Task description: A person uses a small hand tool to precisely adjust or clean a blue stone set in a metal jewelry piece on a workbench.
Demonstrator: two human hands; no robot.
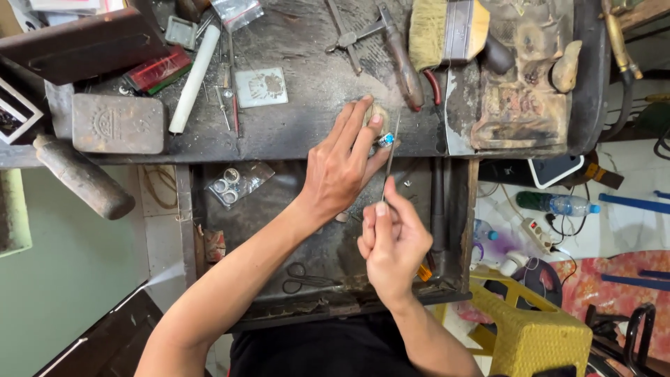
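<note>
Couple of clear plastic bags lying around: one with metal rings (pixel 235 183) sitting in the open drawer, another little bag (pixel 237 12) at the bench's top edge. A flat red-and-green packet (pixel 158 70) is lying upper left.

- The left hand (pixel 340 166) presses a small piece with a blue stone (pixel 386 139) against a wooden peg (pixel 377 114) at the worktop (pixel 307 132) edge.
- The right hand (pixel 392 241) pinches a thin metal tool (pixel 389 162), its tip just beside the stone.
- A wide brush (pixel 447 31) and pliers (pixel 391 42) lie behind.
- An open drawer (pixel 328 244) below holds scissors (pixel 303 278) and a bag of rings (pixel 236 183).
</note>
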